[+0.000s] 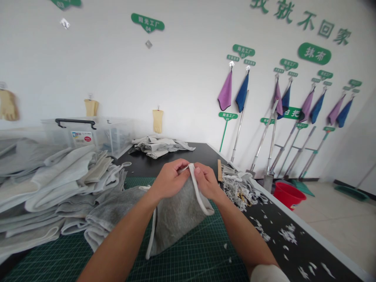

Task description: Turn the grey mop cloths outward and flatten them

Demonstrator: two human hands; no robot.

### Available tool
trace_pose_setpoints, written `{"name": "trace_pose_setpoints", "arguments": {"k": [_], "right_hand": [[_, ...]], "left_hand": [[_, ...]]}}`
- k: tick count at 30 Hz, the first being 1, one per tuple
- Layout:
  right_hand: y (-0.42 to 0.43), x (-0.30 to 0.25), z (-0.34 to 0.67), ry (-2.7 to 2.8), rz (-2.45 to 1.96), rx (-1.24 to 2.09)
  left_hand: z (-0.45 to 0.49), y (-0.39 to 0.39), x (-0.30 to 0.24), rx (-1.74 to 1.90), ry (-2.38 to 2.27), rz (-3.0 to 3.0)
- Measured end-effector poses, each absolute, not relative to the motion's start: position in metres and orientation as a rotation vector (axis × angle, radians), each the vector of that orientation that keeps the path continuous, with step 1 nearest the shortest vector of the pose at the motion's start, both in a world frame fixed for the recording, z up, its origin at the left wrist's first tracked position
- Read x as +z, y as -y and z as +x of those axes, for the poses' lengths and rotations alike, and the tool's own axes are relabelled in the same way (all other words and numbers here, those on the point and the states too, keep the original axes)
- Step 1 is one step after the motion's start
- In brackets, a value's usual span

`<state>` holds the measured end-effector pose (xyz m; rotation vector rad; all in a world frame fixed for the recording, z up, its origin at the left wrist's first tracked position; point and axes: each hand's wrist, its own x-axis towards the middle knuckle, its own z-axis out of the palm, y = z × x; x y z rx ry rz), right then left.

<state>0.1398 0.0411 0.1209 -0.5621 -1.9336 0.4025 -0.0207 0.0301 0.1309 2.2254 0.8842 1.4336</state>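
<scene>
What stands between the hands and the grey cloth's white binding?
Nothing visible. The left hand and right hand touch the white binding of the grey cloth directly, with no object between. The stack of folded grey cloths lies to the left, apart from both hands.

White wall (182, 70) bears green signs (314, 53) with Chinese lettering. Purple and blue cloths (242, 94) hang from hooks in paired rows; metal-handled mops (240, 126) lean beneath them. Pale yellow gloves (158, 120) hang further left. Clear plastic storage bin (88, 135) sits beyond black worktable (194, 150). Red bucket (288, 195) stands on pale tiled floor (337, 227).
</scene>
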Motion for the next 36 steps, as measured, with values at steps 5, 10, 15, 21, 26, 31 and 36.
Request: {"name": "trace_pose_setpoints", "arguments": {"k": [5, 10, 15, 21, 26, 31, 36], "right_hand": [[-0.041, 0.123, 0.142, 1.974, -0.696, 0.23], [-0.038, 0.129, 0.145, 2.03, -0.728, 0.102], [-0.04, 0.132, 0.155, 1.943, -0.778, 0.082], [-0.056, 0.131, 0.17, 1.794, -0.847, 0.041], [-0.068, 0.127, 0.173, 1.742, -0.868, 0.021], [-0.075, 0.125, 0.175, 1.73, -0.9, -0.078], [-0.082, 0.124, 0.181, 1.668, -0.973, -0.134]], "left_hand": [[-0.021, -0.03, 0.128, 1.434, -1.029, 2.256], [-0.023, -0.03, 0.131, 1.387, -1.052, 2.27], [-0.037, -0.028, 0.139, 1.127, -1.126, 2.36], [-0.061, -0.024, 0.147, 0.734, -1.191, 2.506], [-0.07, -0.028, 0.144, 0.512, -1.362, 2.532], [-0.073, -0.037, 0.139, 0.499, -1.398, 2.551], [-0.067, -0.035, 0.143, 0.619, -1.136, 2.475]]}}
